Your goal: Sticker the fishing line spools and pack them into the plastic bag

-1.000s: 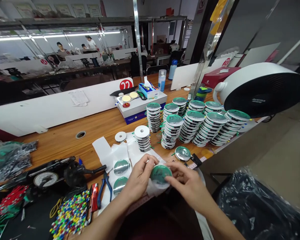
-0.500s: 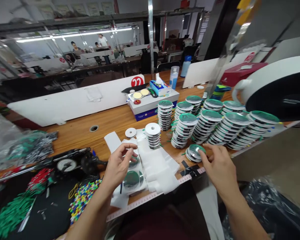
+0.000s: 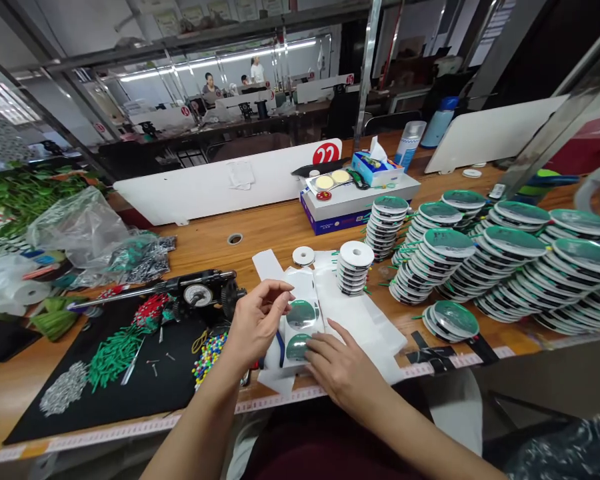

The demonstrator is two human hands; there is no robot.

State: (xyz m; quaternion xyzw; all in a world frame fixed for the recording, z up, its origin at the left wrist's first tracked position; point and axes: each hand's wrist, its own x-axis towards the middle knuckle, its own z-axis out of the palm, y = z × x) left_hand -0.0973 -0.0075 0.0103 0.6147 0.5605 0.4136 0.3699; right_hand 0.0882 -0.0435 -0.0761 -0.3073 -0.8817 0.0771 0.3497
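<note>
My left hand point(image 3: 260, 321) hovers at the left side of a sheet of round green labels point(image 3: 303, 315). Its fingers are bent, thumb and forefinger apart, and I see nothing held. My right hand point(image 3: 343, 373) lies over the sheet's lower right, fingers stretched out, the tips at the lower green label point(image 3: 297, 348). Just behind stands a short stack of white spools point(image 3: 355, 267), with a single white spool point(image 3: 303, 256) to its left. A low pile of green-labelled spools point(image 3: 451, 321) is to the right of my right hand.
Tall stacks of green-labelled spools point(image 3: 433, 267) fill the right side. Left are a small black machine point(image 3: 200, 293), colourful beads point(image 3: 210, 357) and green pieces point(image 3: 114, 357) on a black mat. A shoebox point(image 3: 335, 210) carries a tissue box point(image 3: 377, 170). Several people are far behind.
My right hand has moved left from the low spool pile to the label sheet. My left hand stays by the sheet, its fingers slightly closer together. The view has swung left.
</note>
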